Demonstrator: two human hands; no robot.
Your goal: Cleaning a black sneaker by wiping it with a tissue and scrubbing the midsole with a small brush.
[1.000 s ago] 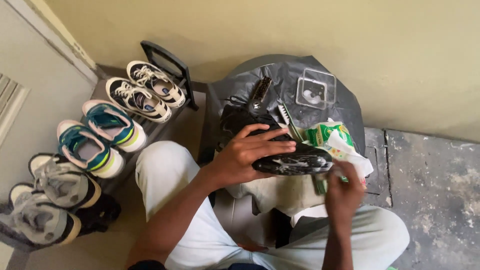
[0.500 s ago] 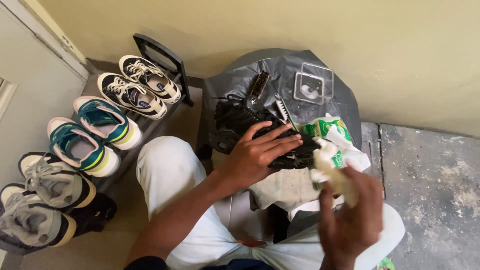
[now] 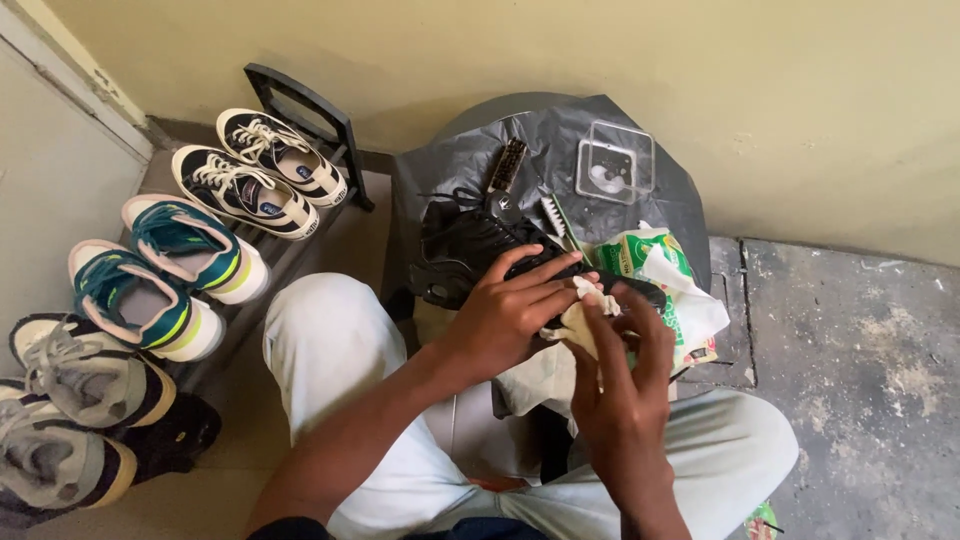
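Note:
My left hand (image 3: 515, 305) grips a black shoe (image 3: 465, 255) over my lap, fingers laid across its top. My right hand (image 3: 620, 375) holds a crumpled whitish cloth (image 3: 580, 320) pressed against the side of that shoe. Both hands meet above a round stool covered with a black plastic sheet (image 3: 450, 160). A second black shoe lies partly under the held one; how they overlap I cannot tell.
On the stool lie a dark brush (image 3: 507, 165), a small white brush (image 3: 555, 215), a clear square lid (image 3: 613, 165) and a green and white packet (image 3: 650, 260). Several pairs of sneakers (image 3: 190, 260) sit on a low rack at left. A cream wall stands behind.
My right hand has come up from the lap with the cloth and now presses it on the shoe. My left hand stays on the shoe. The view has tilted down slightly.

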